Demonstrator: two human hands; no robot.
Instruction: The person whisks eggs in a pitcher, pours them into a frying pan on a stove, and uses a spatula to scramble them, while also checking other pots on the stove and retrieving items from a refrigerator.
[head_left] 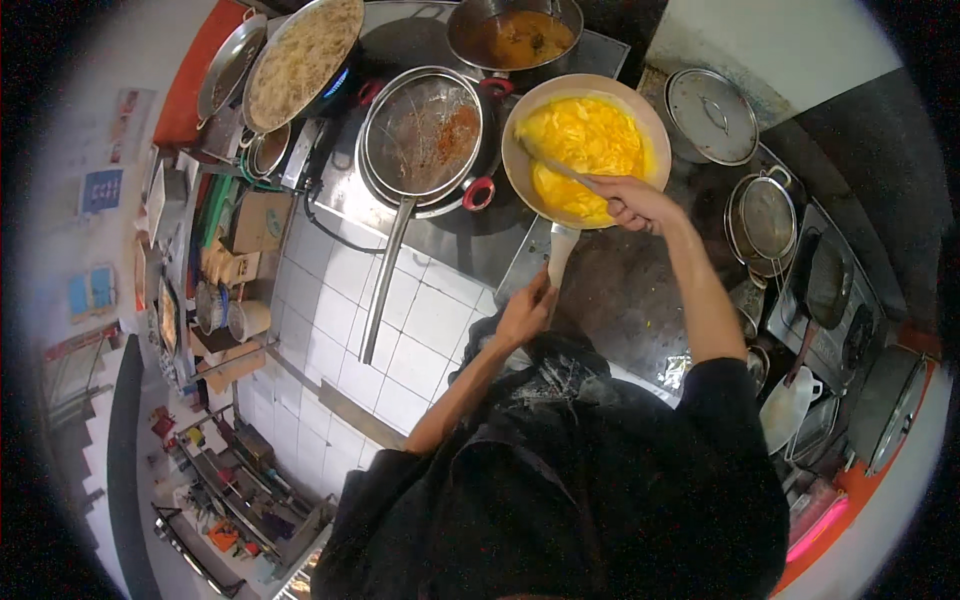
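Observation:
A light-coloured frying pan [657,110] stands on the stove, with yellow scrambled egg [590,140] spread across it in soft folds. My left hand [528,308] is closed round the pan's pale handle [562,255], near its end. In my right hand [640,205] is the handle of a spatula [560,168], which slants to the upper left over the egg. Its tip lies in the egg at the pan's left side, partly coated in yellow, so its exact shape is hard to make out.
Left of the pan, a long-handled strainer [425,135] rests over a red-handled pot, its handle jutting past the counter edge. Behind are a pot of orange-brown broth [520,40] and a wide pan of noodle-like food [305,60]. A lidded pot [712,115] and sieves [768,218] stand right.

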